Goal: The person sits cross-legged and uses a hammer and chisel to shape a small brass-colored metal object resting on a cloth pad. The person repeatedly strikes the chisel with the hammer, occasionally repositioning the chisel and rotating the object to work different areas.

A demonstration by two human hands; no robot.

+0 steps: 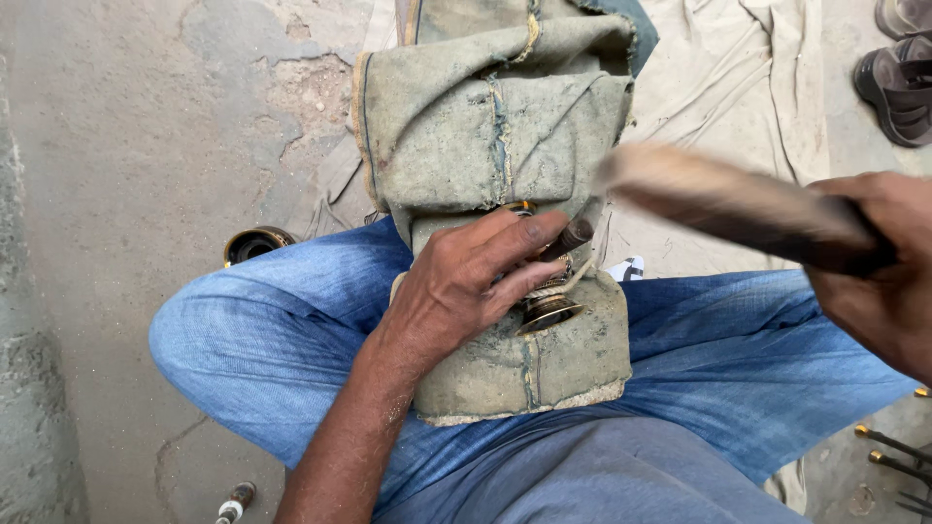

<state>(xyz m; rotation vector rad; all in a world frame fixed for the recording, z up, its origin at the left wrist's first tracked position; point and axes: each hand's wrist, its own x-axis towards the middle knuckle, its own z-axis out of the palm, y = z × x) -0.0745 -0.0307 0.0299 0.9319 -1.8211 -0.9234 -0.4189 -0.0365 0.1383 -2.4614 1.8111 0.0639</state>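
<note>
On my lap, a small brass fitting pinned to a worn cloth pad

Across my crossed legs in blue jeans (pixel 291 340) lies a grimy denim pad (pixel 505 126), and my left hand (pixel 466 281) rests on it, fingers curled closed over a short dark punch-like tool (pixel 575 235) and pressing on the round brass fitting (pixel 549 312) just beneath it. My right hand (pixel 879 272) is fisted tight around the dark end of a wooden-handled tool (pixel 728 199), blurred, raised above and to the right of the fitting. Another round brass part (pixel 254 243) sits on the concrete floor (pixel 116 194) beside my left knee, and sandals (pixel 898 68) lie at the far right corner
</note>
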